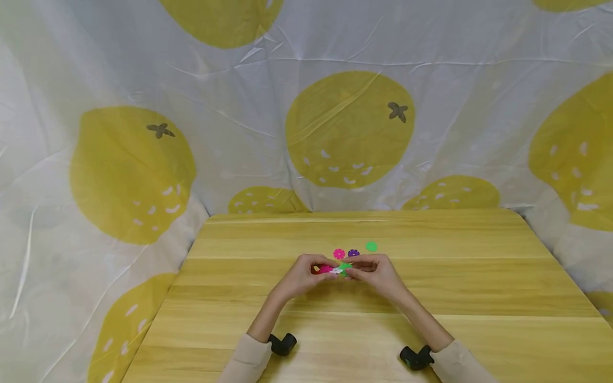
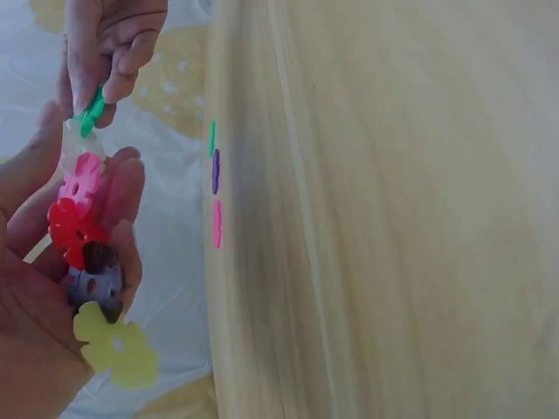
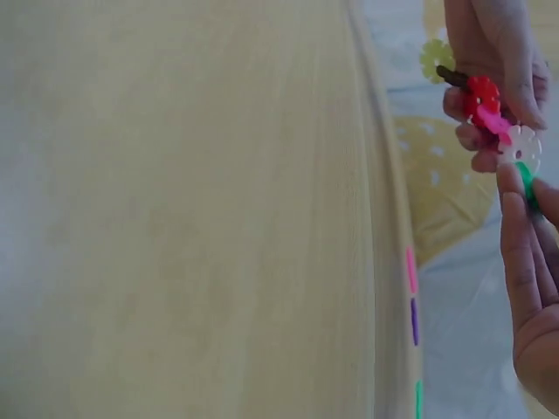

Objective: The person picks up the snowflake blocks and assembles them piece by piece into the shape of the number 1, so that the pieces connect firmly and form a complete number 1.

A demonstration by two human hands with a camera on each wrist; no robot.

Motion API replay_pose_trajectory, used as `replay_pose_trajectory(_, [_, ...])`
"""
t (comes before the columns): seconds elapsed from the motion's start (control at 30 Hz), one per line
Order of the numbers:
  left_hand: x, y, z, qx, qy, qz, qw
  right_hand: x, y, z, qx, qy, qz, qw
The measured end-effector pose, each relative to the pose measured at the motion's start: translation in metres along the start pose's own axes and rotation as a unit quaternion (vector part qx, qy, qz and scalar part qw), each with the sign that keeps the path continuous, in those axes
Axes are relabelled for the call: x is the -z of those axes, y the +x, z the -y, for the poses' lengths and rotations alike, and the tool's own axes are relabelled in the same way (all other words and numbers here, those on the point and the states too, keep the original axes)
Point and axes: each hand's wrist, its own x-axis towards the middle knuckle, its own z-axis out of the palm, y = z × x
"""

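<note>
My left hand (image 1: pixel 301 275) grips a chain of notched plastic snowflake discs above the table. In the left wrist view the chain runs from a yellow disc (image 2: pixel 122 353) through a greyish-purple disc (image 2: pixel 85 286), a red disc (image 2: pixel 72 229) and a pink disc (image 2: pixel 80 186) to a clear white disc (image 2: pixel 73 144). A small dark piece shows beside the red one. My right hand (image 1: pixel 383 274) pinches a green disc (image 2: pixel 93 112) between thumb and fingers. Its edge touches the white disc; whether their notches are interlocked cannot be told.
On the wooden table (image 1: pixel 335 346), just beyond the hands, lie a loose pink disc (image 1: pixel 339 254), a purple disc (image 1: pixel 353 253) and a green disc (image 1: pixel 371 246). Behind the table's far edge hangs a lemon-print cloth (image 1: pixel 239 122).
</note>
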Motion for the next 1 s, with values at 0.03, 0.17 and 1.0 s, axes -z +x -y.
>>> replay_pose_trajectory(0.03, [0.000, 0.000, 0.000, 0.000, 0.004, 0.003, 1.0000, 0.000, 0.000, 0.000, -0.005, 0.004, -0.002, 1.0000])
replay_pose_trajectory(0.17, [-0.001, 0.000, 0.000, -0.019, 0.019, 0.003, 0.9996, 0.001, -0.001, 0.000, -0.028, 0.021, -0.010, 0.9993])
replay_pose_trajectory(1.0, [-0.010, 0.008, -0.001, -0.076, 0.052, -0.111, 0.9896, -0.008, 0.019, 0.004, -0.086, 0.030, -0.080, 0.9926])
